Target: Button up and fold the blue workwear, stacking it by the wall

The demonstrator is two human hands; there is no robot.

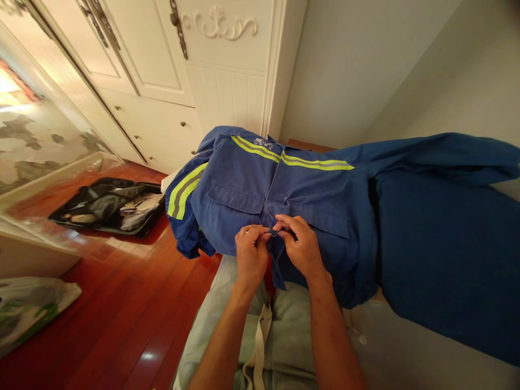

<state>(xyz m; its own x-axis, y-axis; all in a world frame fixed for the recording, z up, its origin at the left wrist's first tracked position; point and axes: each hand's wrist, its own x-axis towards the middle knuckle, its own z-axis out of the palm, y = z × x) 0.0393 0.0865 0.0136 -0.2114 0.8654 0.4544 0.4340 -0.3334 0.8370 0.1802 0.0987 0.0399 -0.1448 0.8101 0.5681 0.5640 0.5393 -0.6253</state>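
A blue work jacket point(244, 173) with yellow and grey reflective stripes lies spread out in front of me, its front placket running toward my body. My left hand point(252, 249) pinches the jacket's cloth at the lower end of the placket between thumb and forefinger. Right beside it, my right hand point(299, 242) grips the same edge, with the fingertips of both hands almost meeting. Flapped pockets show on either side of the placket. Whether a button sits between my fingers is too small to tell.
Dark blue cloth point(447, 249) lies to the right, beside one sleeve. An open black suitcase point(109, 208) with clothes rests on the red wood floor point(162, 303). White cabinets point(227, 86) stand behind. A plastic bag point(36, 309) is at lower left.
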